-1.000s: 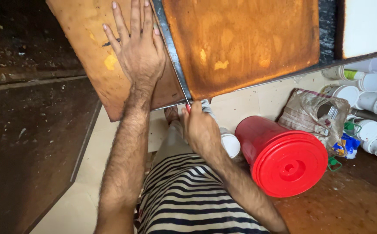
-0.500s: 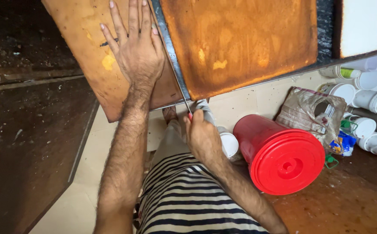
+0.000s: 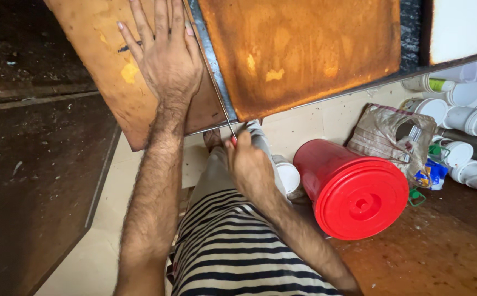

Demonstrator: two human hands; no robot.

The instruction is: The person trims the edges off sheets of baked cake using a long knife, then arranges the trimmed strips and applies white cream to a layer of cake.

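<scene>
Left hand (image 3: 167,60) is spread flat, fingers splayed, palm pressed on the rusty orange panel (image 3: 112,71) — gripping nothing, just bearing on it. Right hand (image 3: 249,167) sits lower, clenched around a thin metal rod (image 3: 221,107) with a red tip at the fingers; the rod runs up along the grey metal strip (image 3: 211,60) just right of the left hand. Right of the right hand, a red lidded bucket (image 3: 353,189), white pipe fittings (image 3: 463,115) beyond it.
</scene>
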